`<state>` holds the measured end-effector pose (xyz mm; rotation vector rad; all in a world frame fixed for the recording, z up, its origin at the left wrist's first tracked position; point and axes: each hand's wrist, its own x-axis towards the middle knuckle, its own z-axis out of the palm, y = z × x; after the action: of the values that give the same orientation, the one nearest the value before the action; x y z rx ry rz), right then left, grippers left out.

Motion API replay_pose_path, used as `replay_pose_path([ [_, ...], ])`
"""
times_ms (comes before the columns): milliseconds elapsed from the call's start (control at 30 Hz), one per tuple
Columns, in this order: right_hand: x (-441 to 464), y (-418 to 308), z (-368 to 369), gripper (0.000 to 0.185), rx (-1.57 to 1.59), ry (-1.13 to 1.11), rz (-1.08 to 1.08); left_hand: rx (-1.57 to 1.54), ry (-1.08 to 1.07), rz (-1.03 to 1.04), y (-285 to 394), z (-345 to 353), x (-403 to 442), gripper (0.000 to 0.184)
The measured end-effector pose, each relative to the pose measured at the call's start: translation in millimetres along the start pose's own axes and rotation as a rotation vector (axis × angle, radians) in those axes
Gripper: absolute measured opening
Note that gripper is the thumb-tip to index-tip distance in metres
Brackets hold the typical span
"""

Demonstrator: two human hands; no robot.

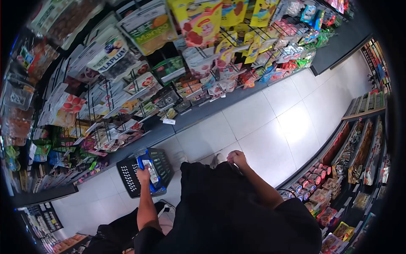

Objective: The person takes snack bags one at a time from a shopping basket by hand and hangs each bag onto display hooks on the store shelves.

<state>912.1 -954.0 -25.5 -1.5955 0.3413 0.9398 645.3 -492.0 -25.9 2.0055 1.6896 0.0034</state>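
My left hand [144,175] is wrapped round the blue handle [157,183] of a dark shopping basket [129,175] with perforated sides. The basket hangs beside my left leg, and a white label shows on or just under its handle. What lies deeper in the basket I cannot make out. In front of my dark clothing, my right hand [237,158] is loosely curled, with nothing visible in the fingers. Ahead of both hands, hooks hold snack bags, among them a green mango bag [148,29], a white bag of dark fruit [113,57] and yellow bags [198,21].
A dark shelf base [203,114] runs along the pale tiled floor [258,127]. On the right, shelves carry round tubs [311,180] and packaged goods [327,216]. Someone in dark clothing [112,233] is close at the lower left. More shelving [44,218] stands at the far left.
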Motion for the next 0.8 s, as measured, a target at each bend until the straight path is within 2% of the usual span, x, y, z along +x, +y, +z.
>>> replay_pose_path([
  [33,2,3,-9,0.025,-0.013,-0.021,-0.02,-0.019,-0.023,-0.004,11,5,-6,0.042],
  [67,3,6,-18,0.026,-0.027,-0.044,-0.039,-0.091,0.005,0.101,22,15,-15,0.041],
  [100,3,6,-25,0.026,-0.039,-0.063,-0.035,-0.072,-0.017,0.136,62,5,-42,0.04],
  [167,6,-4,-27,0.026,-0.069,-0.105,-0.035,-0.108,-0.117,0.128,69,35,-34,0.034],
  [233,6,-14,-20,0.025,-0.061,-0.133,-0.074,-0.303,-0.236,0.164,99,50,-49,0.027],
  [267,6,-19,-13,0.024,-0.088,-0.159,-0.086,-0.369,-0.275,0.102,113,60,-55,0.023],
  [300,6,-23,-5,0.024,-0.114,-0.184,-0.098,-0.323,-0.269,0.12,140,58,-73,0.017],
  [367,20,-12,16,0.026,-0.252,-0.27,-0.19,-0.376,-0.442,0.106,171,70,-86,0.02],
  [467,8,-23,53,0.034,-0.436,-0.315,-0.405,-0.426,-0.476,0.147,201,104,-104,0.023],
  [567,2,-15,82,0.04,-0.582,-0.193,-0.604,-0.441,-0.586,0.145,249,120,-142,0.024],
  [667,2,-24,83,0.055,-0.443,-0.278,-0.491,-0.422,-0.705,0.193,279,149,-167,0.026],
  [767,45,6,57,0.035,-0.452,-0.097,-0.348,-0.465,-0.88,0.242,299,169,-195,0.029],
  [800,9,-35,39,0.021,-0.529,0.048,-0.385,-0.422,-0.877,0.305,305,175,-206,0.029],
])
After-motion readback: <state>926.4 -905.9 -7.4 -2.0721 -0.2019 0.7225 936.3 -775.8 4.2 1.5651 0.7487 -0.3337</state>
